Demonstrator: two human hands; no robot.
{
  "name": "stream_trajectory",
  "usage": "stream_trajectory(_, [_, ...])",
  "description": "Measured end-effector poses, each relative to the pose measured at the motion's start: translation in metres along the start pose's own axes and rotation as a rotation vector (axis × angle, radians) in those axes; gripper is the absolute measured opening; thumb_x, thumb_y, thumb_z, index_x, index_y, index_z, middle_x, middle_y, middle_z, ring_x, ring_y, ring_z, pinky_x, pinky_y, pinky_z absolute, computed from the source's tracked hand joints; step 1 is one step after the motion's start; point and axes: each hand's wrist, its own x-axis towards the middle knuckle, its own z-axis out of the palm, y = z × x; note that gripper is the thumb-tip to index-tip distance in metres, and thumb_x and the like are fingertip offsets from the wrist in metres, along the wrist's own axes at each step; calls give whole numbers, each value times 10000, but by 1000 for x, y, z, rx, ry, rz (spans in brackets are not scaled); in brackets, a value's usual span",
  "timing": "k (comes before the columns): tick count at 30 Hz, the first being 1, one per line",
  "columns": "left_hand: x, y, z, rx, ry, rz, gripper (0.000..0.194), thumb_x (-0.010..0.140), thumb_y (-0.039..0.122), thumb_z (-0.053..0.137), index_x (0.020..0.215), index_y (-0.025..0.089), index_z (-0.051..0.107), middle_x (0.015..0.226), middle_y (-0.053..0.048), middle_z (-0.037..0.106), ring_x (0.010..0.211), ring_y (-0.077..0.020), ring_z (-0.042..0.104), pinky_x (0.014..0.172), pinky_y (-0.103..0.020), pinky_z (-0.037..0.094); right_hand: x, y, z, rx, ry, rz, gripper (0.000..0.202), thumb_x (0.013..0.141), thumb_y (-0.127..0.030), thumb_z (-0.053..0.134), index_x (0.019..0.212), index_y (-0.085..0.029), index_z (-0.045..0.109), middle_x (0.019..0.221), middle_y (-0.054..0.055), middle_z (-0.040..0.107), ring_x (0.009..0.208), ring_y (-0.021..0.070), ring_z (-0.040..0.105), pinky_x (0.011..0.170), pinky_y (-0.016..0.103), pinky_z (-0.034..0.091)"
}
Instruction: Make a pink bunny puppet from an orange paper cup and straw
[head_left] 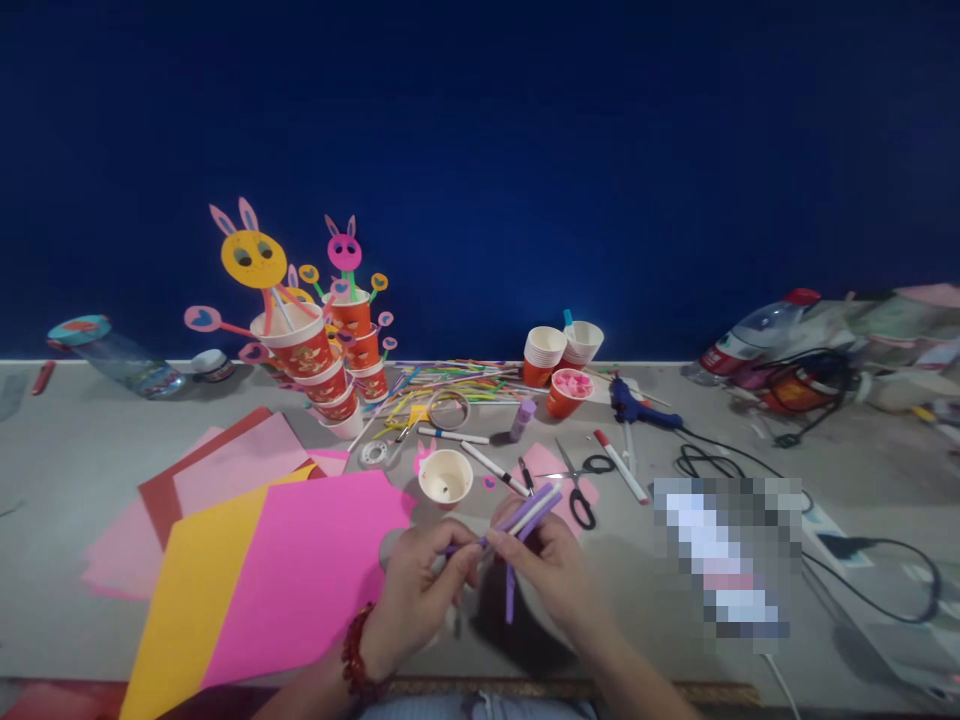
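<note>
My right hand point(551, 560) is closed around a small bundle of purple and white straws point(534, 508), which slants up to the right. A purple straw end also hangs down below this hand. Close beside it, my left hand point(429, 575) pinches a thin purple end between thumb and fingers, and a red beaded bracelet circles that wrist. Just beyond my hands stands a white-lined paper cup point(445, 478) with a pink bunny cut-out point(424, 460) at its rim. Black-handled scissors point(577, 490) lie open on pink paper to the right.
Pink card point(307, 570) and yellow card point(199, 570) cover the left side. Stacked red cups with bunny faces point(300, 350) stand behind. Farther back are loose coloured straws point(465, 382), a tape roll point(448, 409) and a glue stick point(523, 420). A blue glue gun point(637, 408) trails its cable rightward.
</note>
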Motion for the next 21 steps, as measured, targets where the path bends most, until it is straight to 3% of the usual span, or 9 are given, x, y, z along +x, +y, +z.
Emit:
stream_trajectory(2, [-1, -4, 0, 68, -1, 40, 259, 984, 345, 536, 810, 193, 651, 654, 10, 676, 510, -109, 610, 520, -199, 468, 0, 3, 0, 31, 9, 24, 337, 768, -487, 787, 770, -178, 653, 727, 6, 619, 672, 161, 585, 627, 262, 477])
stream_trajectory(4, [-3, -8, -1, 177, 69, 140, 108, 945, 305, 614, 965, 216, 673, 808, -10, 741, 692, -152, 692, 652, -235, 531, 1, 4, 0, 58, 21, 58, 351, 760, -498, 792, 779, -180, 643, 703, -6, 609, 642, 152, 575, 609, 255, 474])
stream_trajectory(6, [-5, -10, -2, 253, 173, 265, 195, 908, 261, 669, 1100, 234, 640, 966, -32, 752, 857, -182, 708, 768, -275, 550, 1, 3, -1, 56, 19, 82, 358, 763, -505, 787, 776, -181, 634, 691, -9, 603, 630, 150, 572, 600, 254, 476])
stream_trajectory(8, [-4, -9, -3, 293, 230, 364, 201, 913, 213, 656, 1110, 235, 618, 996, -42, 729, 907, -186, 690, 810, -296, 546, 1, 1, -2, 21, 13, 84, 361, 769, -507, 779, 769, -178, 632, 691, -5, 603, 633, 154, 575, 603, 259, 480])
stream_trajectory(14, [5, -1, -5, 435, 206, 546, 162, 936, 87, 558, 1011, 217, 617, 899, -38, 697, 867, -185, 634, 850, -363, 502, -1, 1, 0, -84, 39, 59, 366, 787, -524, 744, 797, -173, 636, 698, 10, 610, 626, 169, 576, 606, 284, 494])
stream_trajectory(18, [7, 4, -7, 501, 182, 571, 194, 930, 67, 507, 1019, 203, 612, 910, -46, 707, 889, -198, 639, 947, -426, 476, -1, 3, 0, -175, 39, 7, 328, 815, -493, 708, 792, -174, 640, 724, 24, 623, 631, 177, 586, 604, 289, 497])
stream_trajectory(21, [9, 10, -11, 550, 88, 573, 216, 927, 52, 460, 1004, 194, 604, 901, -43, 710, 870, -186, 649, 986, -421, 472, -1, 0, -2, -296, 15, -67, 262, 842, -429, 679, 779, -176, 658, 726, 31, 636, 670, 190, 602, 621, 283, 487])
